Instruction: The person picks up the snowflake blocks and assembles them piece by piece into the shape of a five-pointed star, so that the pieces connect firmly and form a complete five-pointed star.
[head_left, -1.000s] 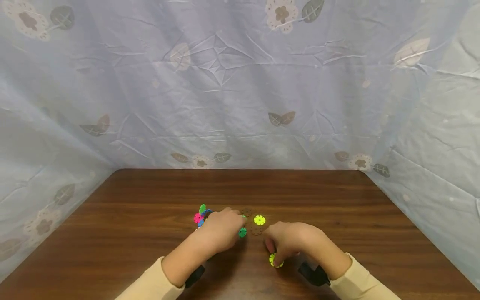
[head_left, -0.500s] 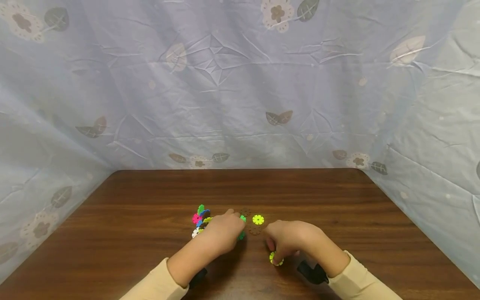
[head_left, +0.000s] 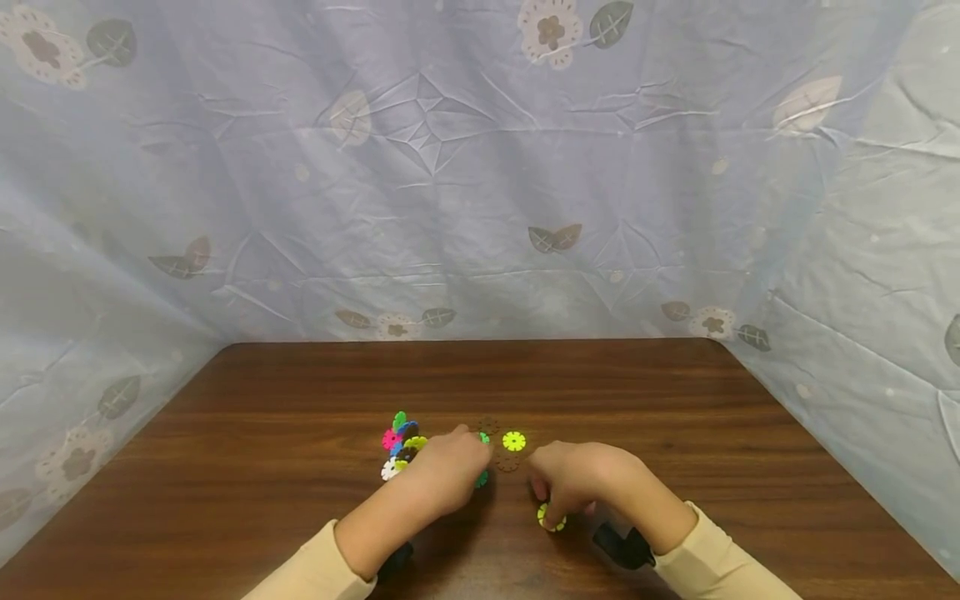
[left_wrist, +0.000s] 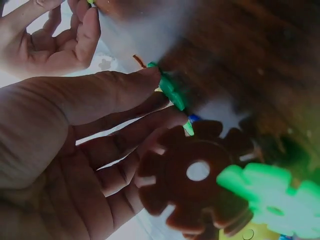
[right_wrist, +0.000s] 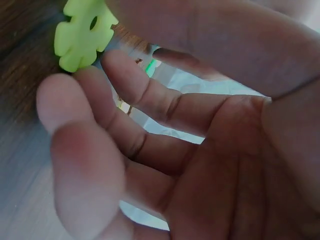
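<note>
In the head view my left hand (head_left: 452,469) reaches down to the table, its thumb and fingertips pinching a dark green notched plastic disc (left_wrist: 172,93) that stands tilted. My right hand (head_left: 592,479) holds a yellow notched disc (head_left: 551,518) between thumb and fingers, low over the table at the right. Close to the left palm in its wrist view are a brown notched disc (left_wrist: 172,200) and a blurred bright green one (left_wrist: 275,202). To the left of that hand a cluster of joined discs shows pink (head_left: 392,439), blue, black, yellow and white (head_left: 390,469) pieces, partly hidden by the wrist.
Between the hands lie a yellow disc (head_left: 513,441), two brown discs, one of them nearer me (head_left: 508,462), and a light green disc (head_left: 484,438). The brown wooden table (head_left: 300,383) runs back to a patterned cloth (head_left: 480,208) hanging on several sides.
My left hand has shifted slightly toward me and has tipped up the dark green disc, which lay flat earlier. My right hand keeps its hold on the yellow disc, almost still.
</note>
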